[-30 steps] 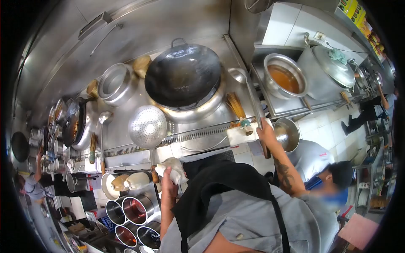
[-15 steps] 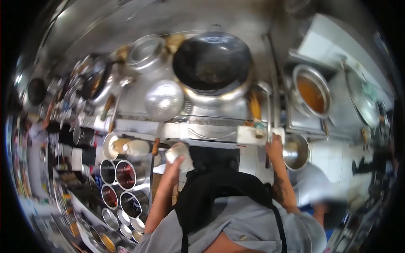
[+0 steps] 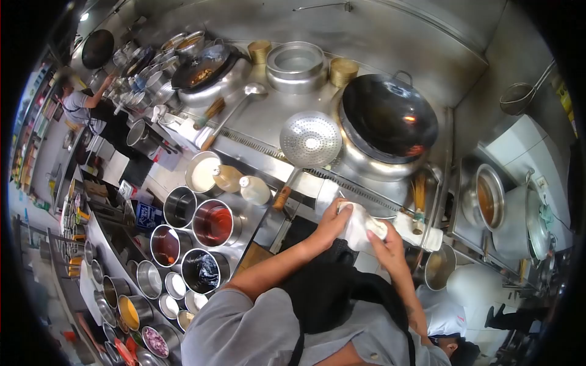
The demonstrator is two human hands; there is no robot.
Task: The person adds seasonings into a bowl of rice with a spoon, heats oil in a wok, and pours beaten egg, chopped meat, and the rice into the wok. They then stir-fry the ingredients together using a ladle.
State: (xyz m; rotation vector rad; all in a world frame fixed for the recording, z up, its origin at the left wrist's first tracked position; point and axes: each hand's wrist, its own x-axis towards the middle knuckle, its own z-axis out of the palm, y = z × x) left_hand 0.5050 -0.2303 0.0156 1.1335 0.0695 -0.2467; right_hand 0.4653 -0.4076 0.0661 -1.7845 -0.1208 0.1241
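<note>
A folded white cloth (image 3: 359, 227) is held up between my two hands, in front of the stove's edge. My left hand (image 3: 332, 221) grips its left side with closed fingers. On the opposite side my right hand (image 3: 388, 249) pinches a bunched corner. Beyond the cloth, a perforated skimmer (image 3: 311, 139) lies on the steel stove top, its wooden handle pointing toward me. The large black wok (image 3: 390, 119) sits on its burner ring behind my hands. Right of them, a bamboo brush (image 3: 419, 201) stands near the white cloths on the edge.
Left of me are metal pots of sauce (image 3: 217, 224) and two squat bottles (image 3: 254, 190). A ladle (image 3: 255, 91) rests farther back. One person (image 3: 88, 104) works at the far left; another (image 3: 448, 317) is low at the right. A pot of brown liquid (image 3: 485, 195) stands right.
My right hand has left the stove's front edge and now grips the cloth that my left hand held. The whole view has swung toward the left.
</note>
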